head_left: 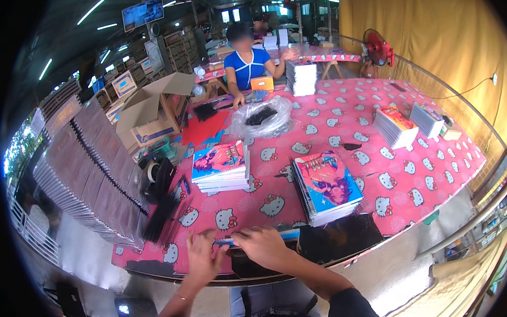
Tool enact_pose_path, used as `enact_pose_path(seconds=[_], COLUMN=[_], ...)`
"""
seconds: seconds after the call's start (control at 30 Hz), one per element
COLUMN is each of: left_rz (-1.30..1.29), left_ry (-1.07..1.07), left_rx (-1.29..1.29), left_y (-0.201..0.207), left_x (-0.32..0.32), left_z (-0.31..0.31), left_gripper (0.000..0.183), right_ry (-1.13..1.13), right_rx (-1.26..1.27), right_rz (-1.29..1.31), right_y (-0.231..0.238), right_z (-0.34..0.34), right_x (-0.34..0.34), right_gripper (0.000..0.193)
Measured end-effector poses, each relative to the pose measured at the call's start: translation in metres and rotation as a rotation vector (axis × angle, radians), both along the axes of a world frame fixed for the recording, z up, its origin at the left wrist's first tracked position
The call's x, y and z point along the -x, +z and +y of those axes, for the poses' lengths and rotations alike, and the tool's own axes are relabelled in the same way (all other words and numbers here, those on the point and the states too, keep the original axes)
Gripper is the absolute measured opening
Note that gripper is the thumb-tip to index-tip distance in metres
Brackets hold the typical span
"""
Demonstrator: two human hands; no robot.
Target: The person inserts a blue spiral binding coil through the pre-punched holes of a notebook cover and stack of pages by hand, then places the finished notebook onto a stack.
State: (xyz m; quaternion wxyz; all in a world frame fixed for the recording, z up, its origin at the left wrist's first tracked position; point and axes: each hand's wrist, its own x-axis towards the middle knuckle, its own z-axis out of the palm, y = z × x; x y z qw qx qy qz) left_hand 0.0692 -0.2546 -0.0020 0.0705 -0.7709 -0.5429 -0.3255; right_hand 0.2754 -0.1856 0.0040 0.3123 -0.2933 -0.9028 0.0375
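Note:
Close to the table's near edge, a thin blue-covered notebook [290,234] stands nearly edge-on to my view. My right hand [263,248] is closed over its upper edge, with the fingertips toward its left end. At that left end my left hand [203,258] has bent fingers and thumb around the notebook's corner; its exact grip is partly hidden. Just beyond my right hand lies a stack of spiral notebooks [327,186] with blue and pink illustrated covers. Another such notebook stack [221,163] sits farther left. Thin black strands [161,218], perhaps binding wires, lie beyond my left hand.
Tall stacks of bound notebooks [85,175] rise at the left, near an open cardboard box [157,113]. A plastic bag [277,123] holds black pieces. Across the table sits a co-worker [251,66] beside a notebook pile [302,79]. More notebooks [396,127] stand far right.

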Motion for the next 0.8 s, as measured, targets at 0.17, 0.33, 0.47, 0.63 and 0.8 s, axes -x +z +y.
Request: enact_pose_path(seconds=[0.17, 0.33, 0.47, 0.63, 0.8], left_rz=[-0.214, -0.778, -0.471, 0.204, 0.389], left_ry=[-0.259, -0.188, -0.304, 0.012, 0.259], left_rx=[0.258, 1.150, 0.663, 0.170, -0.004], left_y=[0.023, 0.028, 0.041, 0.023, -0.050], left_x=[0.035, 0.051, 0.033, 0.012, -0.019], left_z=[0.031, 0.050, 0.033, 0.019, -0.008], left_gripper=[0.023, 0.037, 0.039, 0.065, 0.091], right_ry=[0.025, -0.002, 0.009, 0.002, -0.030], right_rx=[0.002, 0.019, 0.036, 0.034, 0.040], right_rz=[0.021, 0.020, 0.002, -0.009, 0.015], right_y=[-0.006, -0.007, -0.001, 0.001, -0.001], right_z=[0.005, -0.001, 0.001, 0.003, 0.002], right_x=[0.005, 0.005, 0.003, 0.006, 0.010], right_gripper=[0.015, 0.016, 0.017, 0.016, 0.016])
